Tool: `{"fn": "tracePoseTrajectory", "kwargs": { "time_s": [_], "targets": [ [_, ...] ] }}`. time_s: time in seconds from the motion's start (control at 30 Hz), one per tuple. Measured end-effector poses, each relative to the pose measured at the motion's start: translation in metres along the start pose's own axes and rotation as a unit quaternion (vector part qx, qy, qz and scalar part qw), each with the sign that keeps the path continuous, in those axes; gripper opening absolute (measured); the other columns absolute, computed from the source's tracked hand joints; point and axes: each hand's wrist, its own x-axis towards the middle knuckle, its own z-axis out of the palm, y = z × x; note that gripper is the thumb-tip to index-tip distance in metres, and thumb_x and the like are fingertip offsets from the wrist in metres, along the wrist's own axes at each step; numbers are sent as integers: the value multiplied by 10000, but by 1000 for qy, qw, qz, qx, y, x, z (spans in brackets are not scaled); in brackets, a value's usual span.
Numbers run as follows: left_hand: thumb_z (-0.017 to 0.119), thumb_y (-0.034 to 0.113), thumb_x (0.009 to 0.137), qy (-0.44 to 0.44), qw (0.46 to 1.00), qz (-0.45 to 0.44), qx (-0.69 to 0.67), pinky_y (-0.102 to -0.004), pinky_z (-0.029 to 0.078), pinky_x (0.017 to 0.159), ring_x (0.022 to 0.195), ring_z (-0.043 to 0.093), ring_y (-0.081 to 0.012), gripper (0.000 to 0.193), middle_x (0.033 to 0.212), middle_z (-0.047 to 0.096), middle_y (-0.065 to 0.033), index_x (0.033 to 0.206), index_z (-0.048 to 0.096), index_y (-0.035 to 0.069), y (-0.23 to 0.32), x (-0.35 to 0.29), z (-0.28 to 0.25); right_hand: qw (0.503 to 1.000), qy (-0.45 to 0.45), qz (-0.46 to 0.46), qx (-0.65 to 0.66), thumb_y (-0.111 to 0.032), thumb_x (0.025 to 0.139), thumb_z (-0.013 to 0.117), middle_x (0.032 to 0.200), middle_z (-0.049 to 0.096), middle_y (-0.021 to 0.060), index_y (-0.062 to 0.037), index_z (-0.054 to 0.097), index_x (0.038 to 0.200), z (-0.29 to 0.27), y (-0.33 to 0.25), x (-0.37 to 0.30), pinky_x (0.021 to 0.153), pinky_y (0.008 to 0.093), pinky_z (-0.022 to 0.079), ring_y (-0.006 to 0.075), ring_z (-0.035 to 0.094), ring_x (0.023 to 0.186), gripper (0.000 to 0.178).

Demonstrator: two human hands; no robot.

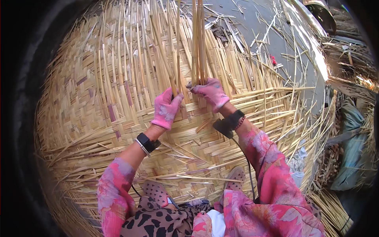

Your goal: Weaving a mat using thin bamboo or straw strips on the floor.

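A large woven reed mat [85, 104] spreads beneath me, its far and right sides ending in long loose strips. My left hand [166, 108], in a pink glove, is closed on upright reed strips [170, 71] between thumb and fingers. Just to its right, my right hand [212, 94], also gloved, pinches a bunch of several reed strips [198, 43] and holds them raised off the weave, pointing away from me. The fingertips of both hands are partly hidden by the strips and gloves.
My shoes [235, 177] stand on the near part of the mat. Scattered straw lies on the grey floor [246, 19] beyond it. At the right are piled sticks [347, 53], a greenish sack [351, 146] and a bundle of reeds [331, 209]. A cable [249, 166] hangs by my right forearm.
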Motion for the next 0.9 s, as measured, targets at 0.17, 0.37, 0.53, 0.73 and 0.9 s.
{"fn": "tracePoseTrajectory", "kwargs": {
  "time_s": [0.17,0.37,0.53,0.73,0.9],
  "targets": [
    [638,198,783,-68,976,45,204,-322,452,532,545,550,-234,176,596,547,-112,812,617,25,-1,21,2,957,-179,3,229,-34,778,645,958,657,135,61,557,1117,-10,-14,-13,801,269,508,171,646,853,363],
    [576,216,774,-258,928,-18,270,-420,484,716,779,593,-361,208,835,622,-173,934,633,97,23,41,9,937,13,-19,349,-22,813,615,1017,653,42,-13,551,1207,-14,6,-23,743,234,494,128,624,832,399],
    [569,86,770,-207,976,-14,73,-411,480,660,712,589,-349,247,769,610,-142,1011,587,36,-16,32,-1,965,169,-101,173,9,819,601,987,668,55,-2,628,1098,3,26,-37,734,212,512,121,634,824,280],
    [636,164,729,-183,852,182,455,-381,387,863,1003,494,-257,490,1059,486,-60,1192,489,98,-13,-9,-5,928,194,-10,319,15,835,565,974,674,77,-16,655,1049,-7,14,-28,763,213,512,134,630,854,234],
    [647,197,695,-169,822,235,490,-389,381,799,976,485,-244,533,1042,464,-52,1189,479,91,-15,-14,6,965,211,-132,83,69,851,494,1026,653,96,28,624,1067,-17,39,-26,820,225,514,132,625,896,256]
  ]
}}
